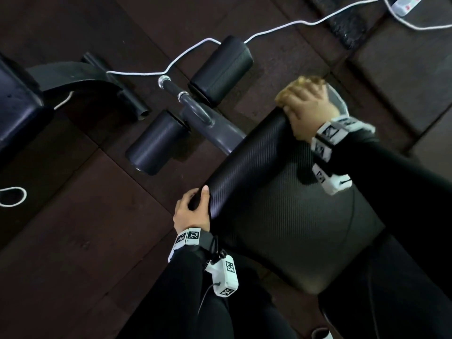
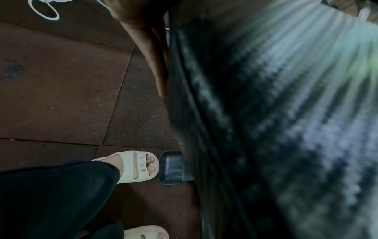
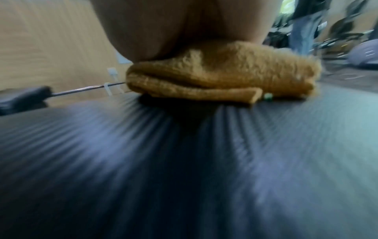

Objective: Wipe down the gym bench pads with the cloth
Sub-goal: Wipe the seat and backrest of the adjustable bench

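Observation:
The black textured bench pad fills the middle right of the head view. My left hand grips its near left corner, thumb on top and fingers curled under the edge; the left wrist view shows that hand against the pad's side. My right hand holds a folded orange-yellow cloth down on the pad's far corner, fingers curved over it. In the right wrist view the palm sits on the cloth, which lies flat on the pad.
Two black foam rollers sit on the bench's metal bar beyond the pad. A white cable crosses the dark floor to a power strip. Another padded seat is at the left. My sandalled foot stands beside the bench foot.

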The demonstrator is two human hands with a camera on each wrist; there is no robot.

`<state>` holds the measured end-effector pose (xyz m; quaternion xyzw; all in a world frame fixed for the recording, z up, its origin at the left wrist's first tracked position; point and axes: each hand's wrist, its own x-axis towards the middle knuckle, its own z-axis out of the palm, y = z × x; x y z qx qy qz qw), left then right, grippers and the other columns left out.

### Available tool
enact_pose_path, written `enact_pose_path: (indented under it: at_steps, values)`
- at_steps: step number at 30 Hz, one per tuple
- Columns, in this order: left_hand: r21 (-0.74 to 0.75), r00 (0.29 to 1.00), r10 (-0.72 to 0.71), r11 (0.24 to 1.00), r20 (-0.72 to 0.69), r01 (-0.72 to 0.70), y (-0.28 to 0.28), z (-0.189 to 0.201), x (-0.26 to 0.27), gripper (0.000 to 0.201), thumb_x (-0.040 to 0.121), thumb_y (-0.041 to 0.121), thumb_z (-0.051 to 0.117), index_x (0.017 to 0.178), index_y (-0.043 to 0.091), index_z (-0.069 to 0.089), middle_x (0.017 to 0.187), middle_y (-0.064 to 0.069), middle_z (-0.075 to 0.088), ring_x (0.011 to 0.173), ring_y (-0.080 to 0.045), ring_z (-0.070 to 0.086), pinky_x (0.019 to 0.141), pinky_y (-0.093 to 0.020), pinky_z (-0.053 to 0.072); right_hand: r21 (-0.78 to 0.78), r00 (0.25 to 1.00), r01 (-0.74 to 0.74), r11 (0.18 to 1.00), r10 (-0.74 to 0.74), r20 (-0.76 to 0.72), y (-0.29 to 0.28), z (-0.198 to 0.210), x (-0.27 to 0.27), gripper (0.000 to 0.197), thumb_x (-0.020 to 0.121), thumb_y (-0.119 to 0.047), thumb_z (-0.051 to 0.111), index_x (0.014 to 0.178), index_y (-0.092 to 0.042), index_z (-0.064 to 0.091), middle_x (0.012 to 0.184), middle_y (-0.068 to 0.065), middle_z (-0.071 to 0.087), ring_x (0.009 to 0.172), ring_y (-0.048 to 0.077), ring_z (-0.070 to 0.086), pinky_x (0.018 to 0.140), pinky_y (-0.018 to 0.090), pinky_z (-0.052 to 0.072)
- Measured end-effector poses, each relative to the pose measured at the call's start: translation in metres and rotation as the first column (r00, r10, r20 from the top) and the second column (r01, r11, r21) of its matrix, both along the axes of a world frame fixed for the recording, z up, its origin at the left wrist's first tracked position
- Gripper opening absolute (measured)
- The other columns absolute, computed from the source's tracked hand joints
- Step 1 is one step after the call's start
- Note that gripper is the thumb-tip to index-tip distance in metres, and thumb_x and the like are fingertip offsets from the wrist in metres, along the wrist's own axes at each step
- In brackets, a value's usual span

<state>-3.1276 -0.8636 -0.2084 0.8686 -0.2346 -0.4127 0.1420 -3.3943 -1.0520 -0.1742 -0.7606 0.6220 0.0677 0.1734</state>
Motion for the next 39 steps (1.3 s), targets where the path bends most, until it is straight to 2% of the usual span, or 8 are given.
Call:
enact_pose_path:
  at_steps: [9,15,22,27,31,34,37,39]
  values:
    - [-0.022,0.998,0.055,0.998,-0.005,-0.055,-0.001,0.003,-0.002,0.043,0.063,0.080,0.054,0.089,0.048,0.066,0.102,0.020,0.062,0.098,-0.005,0.054,0.085,-0.022,0.037,0.072,0.986,-0.156,0.985,0.151,0.068,0.018,0.000,-0.001,0.043,0.095,-0.027,0.043,0.137,-0.020,0.047,0.148,0.008,0.036,0.139,0.031,0.025,0.115,0.044,0.009]
    - [-0.022,0.999,0.050,0.999,0.021,-0.049,0.000,0.000,0.000,0.039,0.067,0.076,0.057,0.090,0.047,0.068,0.102,0.017,0.063,0.103,-0.010,0.057,0.090,-0.025,0.041,0.174,0.923,0.354,0.919,-0.373,0.091,-0.025,0.002,-0.057,0.040,0.094,-0.040,0.038,0.134,-0.040,0.038,0.138,0.007,0.044,0.124,0.033,0.044,0.105,0.041,0.033]
    - [-0.013,0.999,0.032,0.999,0.021,-0.031,-0.002,0.000,0.000,0.033,0.072,0.072,0.058,0.088,0.045,0.067,0.104,0.015,0.063,0.103,-0.011,0.056,0.090,-0.025,0.040,0.269,0.691,0.587,0.764,-0.645,0.325,-0.008,-0.001,-0.068,0.039,0.087,-0.051,0.051,0.125,-0.049,0.046,0.121,-0.011,0.060,0.112,0.013,0.055,0.092,0.019,0.036]
    - [-0.030,0.999,0.050,0.998,0.022,-0.049,-0.002,0.001,-0.001,0.025,0.072,0.069,0.061,0.080,0.046,0.065,0.097,0.017,0.064,0.097,-0.008,0.057,0.087,-0.023,0.039,0.368,0.529,0.675,0.639,-0.768,0.361,0.043,0.001,-0.089,0.035,0.085,-0.056,0.051,0.119,-0.051,0.048,0.108,-0.001,0.065,0.089,0.018,0.063,0.076,0.036,0.056]
    - [-0.031,0.998,0.062,0.998,0.018,-0.062,-0.002,0.000,-0.002,0.027,0.066,0.075,0.058,0.074,0.049,0.064,0.093,0.017,0.065,0.091,-0.007,0.057,0.081,-0.021,0.037,0.355,0.521,0.717,0.600,-0.800,0.298,0.114,0.005,-0.118,0.029,0.089,-0.048,0.052,0.118,-0.048,0.051,0.094,-0.003,0.063,0.057,-0.012,0.057,0.040,0.002,0.038]
    - [-0.042,0.997,0.069,0.997,0.027,-0.068,-0.002,-0.001,-0.002,0.029,0.065,0.075,0.058,0.074,0.048,0.065,0.091,0.016,0.066,0.090,-0.008,0.058,0.082,-0.022,0.039,0.351,0.556,0.714,0.605,-0.796,0.240,0.154,0.013,-0.135,0.029,0.091,-0.042,0.052,0.120,-0.045,0.050,0.100,-0.005,0.061,0.078,-0.004,0.059,0.058,0.000,0.039]
    - [-0.046,0.997,0.064,0.997,0.040,-0.062,-0.001,-0.001,-0.002,0.032,0.064,0.076,0.057,0.074,0.048,0.065,0.084,0.019,0.064,0.086,-0.008,0.058,0.081,-0.022,0.039,0.335,0.565,0.731,0.594,-0.803,0.189,0.167,0.010,-0.143,0.032,0.092,-0.043,0.049,0.124,-0.043,0.048,0.116,-0.001,0.060,0.105,0.018,0.056,0.090,0.029,0.045]
    - [-0.048,0.997,0.052,0.998,0.049,-0.050,-0.002,0.000,-0.002,0.034,0.062,0.078,0.055,0.073,0.048,0.064,0.082,0.018,0.063,0.085,-0.009,0.056,0.080,-0.022,0.038,0.300,0.559,0.759,0.578,-0.814,0.156,0.159,0.006,-0.137,0.032,0.091,-0.045,0.046,0.124,-0.044,0.046,0.118,-0.001,0.061,0.111,0.023,0.056,0.095,0.031,0.041]
